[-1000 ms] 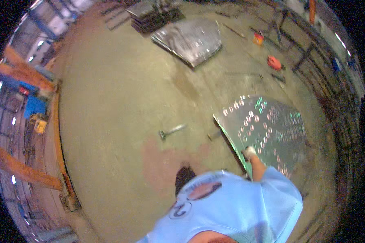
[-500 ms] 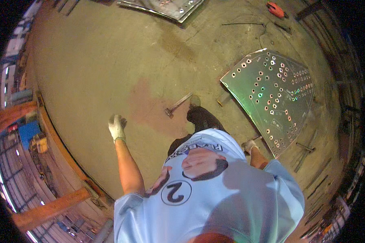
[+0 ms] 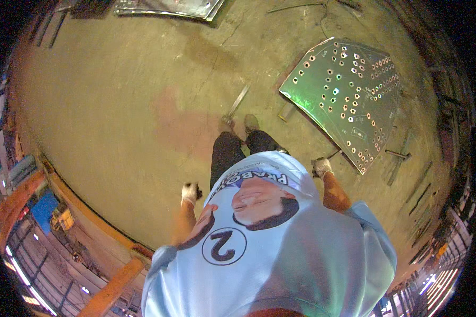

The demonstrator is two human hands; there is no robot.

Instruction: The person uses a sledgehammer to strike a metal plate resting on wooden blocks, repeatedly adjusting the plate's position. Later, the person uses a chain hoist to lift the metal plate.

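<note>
My left hand (image 3: 191,193), in a pale work glove with dark patches, hangs low beside my left thigh above bare floor. Its fingers look curled, but their tips are hard to make out. On the other side, my right hand (image 3: 322,167), also gloved and smudged, is beside my right hip. Its fingers are bent and partly hidden. Close to it a thin dark bar (image 3: 333,155) runs toward the edge of a large metal plate (image 3: 318,89) full of drilled holes; contact cannot be told. A hammer-like tool (image 3: 239,102) lies on the floor by my shoes (image 3: 251,123).
Another metal plate (image 3: 166,9) lies at the far edge. A short bar (image 3: 284,112) juts from under the drilled plate, and a T-shaped metal piece (image 3: 398,154) lies to its right. Orange beams (image 3: 111,288) and a yellow object (image 3: 62,219) are at the left.
My left hand has come back and inward toward my thigh. The floor, both plates and the hammer-like tool have shifted in view as I moved, and both shoes now show near the tool.
</note>
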